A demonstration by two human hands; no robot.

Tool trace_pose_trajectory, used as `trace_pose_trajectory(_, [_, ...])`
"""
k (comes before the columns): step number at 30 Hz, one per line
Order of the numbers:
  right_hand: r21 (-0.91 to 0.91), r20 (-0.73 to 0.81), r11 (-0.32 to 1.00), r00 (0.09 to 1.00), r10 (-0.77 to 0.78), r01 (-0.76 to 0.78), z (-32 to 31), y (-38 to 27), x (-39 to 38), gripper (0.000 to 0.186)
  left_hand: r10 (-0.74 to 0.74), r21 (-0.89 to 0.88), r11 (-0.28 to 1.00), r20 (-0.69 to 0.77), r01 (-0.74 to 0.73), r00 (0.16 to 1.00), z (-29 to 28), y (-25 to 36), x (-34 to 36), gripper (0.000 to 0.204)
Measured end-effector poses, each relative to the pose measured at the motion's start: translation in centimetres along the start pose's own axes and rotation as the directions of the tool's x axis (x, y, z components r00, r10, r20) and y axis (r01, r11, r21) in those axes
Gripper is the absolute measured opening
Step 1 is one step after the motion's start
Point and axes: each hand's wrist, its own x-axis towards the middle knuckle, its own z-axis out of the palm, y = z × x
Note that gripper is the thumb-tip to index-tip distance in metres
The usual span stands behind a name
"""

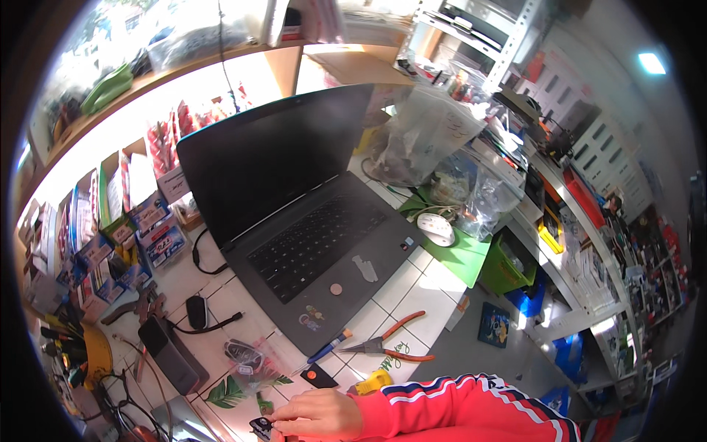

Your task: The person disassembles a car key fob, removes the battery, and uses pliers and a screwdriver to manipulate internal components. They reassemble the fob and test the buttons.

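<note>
My right hand, in a red sleeve with white and navy stripes, is at the lower edge. Its fingers are pinched on a small black object with pale marks, whose kind I cannot make out. A small green piece lies just beyond the fingertips. Near the hand are a black piece with an orange dot and a yellow object. Pliers with orange handles and a blue pen lie farther off. A clear plastic bag rests left of them. My left hand does not show.
An open laptop with a dark screen fills the middle of the tiled table. To its right sits a white mouse on a green mat. At left are a dark grey box, a black fob, cables and small cartons.
</note>
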Motion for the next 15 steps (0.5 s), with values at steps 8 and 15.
trace_pose_trajectory(8, [0.002, -0.059, 0.997, 0.995, -0.08, 0.08, -2.1, -1.0, -1.5, 0.024, 0.04, 0.058, 0.997, 0.012, -0.041, 0.999, 1.0, -1.6, -0.6, 0.02])
trace_pose_trajectory(15, [0.016, -0.09, 0.997, 0.993, -0.072, 0.074, -3.0, -2.6, -4.0, 0.016, 0.077, 0.053, 0.996, 0.014, -0.078, 0.997, 0.7, -4.4, -2.0, 0.02])
